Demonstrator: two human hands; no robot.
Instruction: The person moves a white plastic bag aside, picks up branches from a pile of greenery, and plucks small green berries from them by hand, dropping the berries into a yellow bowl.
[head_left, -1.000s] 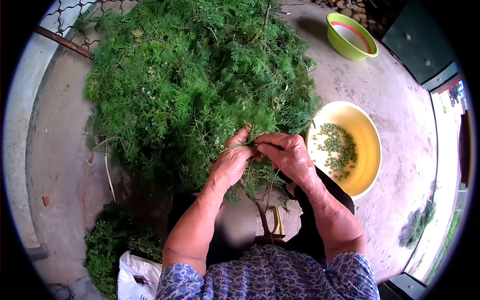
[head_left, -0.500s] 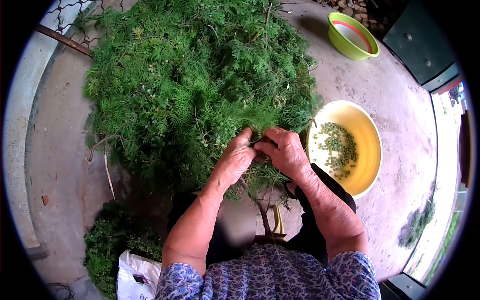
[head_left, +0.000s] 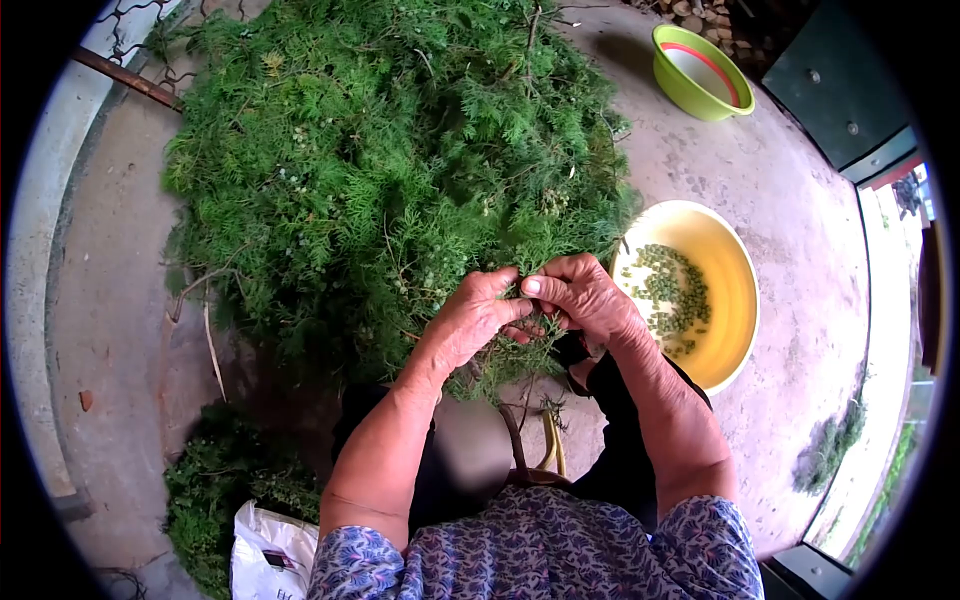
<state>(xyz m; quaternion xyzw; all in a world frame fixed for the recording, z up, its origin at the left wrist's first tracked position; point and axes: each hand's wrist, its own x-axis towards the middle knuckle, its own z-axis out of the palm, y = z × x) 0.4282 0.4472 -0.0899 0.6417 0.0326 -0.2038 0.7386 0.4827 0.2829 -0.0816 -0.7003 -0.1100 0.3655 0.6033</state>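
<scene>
A large heap of green cypress branches point(head_left: 350, 180) fills the floor before me. At its near edge, over my lap, my left hand point(head_left: 468, 318) is closed on a cypress sprig point(head_left: 505, 362), whose leaves hang beneath the fingers. Close beside it, my right hand point(head_left: 592, 298) is closed too, thumb against forefinger at the same sprig. Whatever small piece lies between those fingertips is hidden. To the right of my right hand stands a yellow basin point(head_left: 738, 335) with many small green cones point(head_left: 675, 290) on its bottom.
A lime-green basin point(head_left: 688, 98) stands at the back right near dark cabinets point(head_left: 840, 85). Lower left lie a smaller pile of greenery point(head_left: 215, 500) and a white bag point(head_left: 262, 560). A brown stem point(head_left: 516, 440) rises between my knees, by a yellow curved piece point(head_left: 551, 445).
Both hands have come slightly nearer to me, and the sprig has shifted with them. My right hand has turned so that its thumb shows more plainly.
</scene>
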